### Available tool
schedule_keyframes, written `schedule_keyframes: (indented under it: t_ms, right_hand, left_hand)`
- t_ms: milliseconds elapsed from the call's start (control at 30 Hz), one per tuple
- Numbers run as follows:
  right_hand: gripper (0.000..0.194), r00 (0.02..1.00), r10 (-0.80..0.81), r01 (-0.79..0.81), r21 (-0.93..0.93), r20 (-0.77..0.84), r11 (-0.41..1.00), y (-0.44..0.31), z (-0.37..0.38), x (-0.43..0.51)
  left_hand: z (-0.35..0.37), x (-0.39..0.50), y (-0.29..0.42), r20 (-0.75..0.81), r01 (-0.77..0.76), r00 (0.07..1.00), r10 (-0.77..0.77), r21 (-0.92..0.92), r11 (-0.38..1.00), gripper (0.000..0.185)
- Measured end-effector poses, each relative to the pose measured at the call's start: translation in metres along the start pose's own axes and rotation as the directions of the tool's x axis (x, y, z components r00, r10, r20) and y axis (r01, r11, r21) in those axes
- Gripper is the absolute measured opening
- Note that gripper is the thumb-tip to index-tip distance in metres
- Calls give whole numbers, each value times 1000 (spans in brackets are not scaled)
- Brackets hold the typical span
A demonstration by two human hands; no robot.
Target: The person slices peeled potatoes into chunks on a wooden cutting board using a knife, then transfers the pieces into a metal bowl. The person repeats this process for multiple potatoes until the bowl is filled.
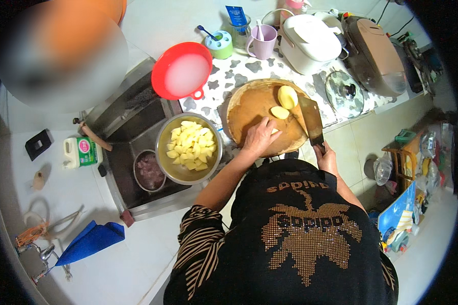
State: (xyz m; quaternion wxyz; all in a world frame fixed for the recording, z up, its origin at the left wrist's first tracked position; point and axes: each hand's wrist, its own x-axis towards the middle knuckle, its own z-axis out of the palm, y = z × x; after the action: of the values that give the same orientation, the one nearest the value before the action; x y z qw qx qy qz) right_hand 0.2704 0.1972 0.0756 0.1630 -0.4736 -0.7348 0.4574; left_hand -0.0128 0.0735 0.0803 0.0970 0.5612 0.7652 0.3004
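My right hand is wrapped around the handle of a cleaver, whose broad blade lies along the right rim of a round wooden chopping board. On that board my left hand pinches a small pale piece of potato, mostly covered by the fingers. Beyond the fingertips lie a cut potato piece and a larger peeled potato, close to the blade. To the left, a steel bowl holds many yellow potato chunks.
The bowl overhangs a sink containing a smaller bowl of pinkish contents. Behind stand a red basin of cloudy liquid, a purple mug and a white appliance. A glass lid lies right, near a brown rice cooker.
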Motion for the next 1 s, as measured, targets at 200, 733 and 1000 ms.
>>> schedule_keyframes:
  t_ms: [200, 733, 1000]
  right_hand:
    - [35, 996, 81, -79, -57, 38, 995, -3, -2, 0]
    - [49, 988, 103, -86, -150, 113, 985, -41, -15, 0]
    - [41, 997, 36, -22, -203, 65, 979, -19, -11, -2]
  left_hand:
    - [-53, -21, -10, -313, 59, 940, -139, -251, 966, 28]
    - [-46, 0, 8, -221, 75, 967, -130, -240, 968, 35]
    - [23, 40, 10, -211, -105, 972, 100, -13, 994, 36]
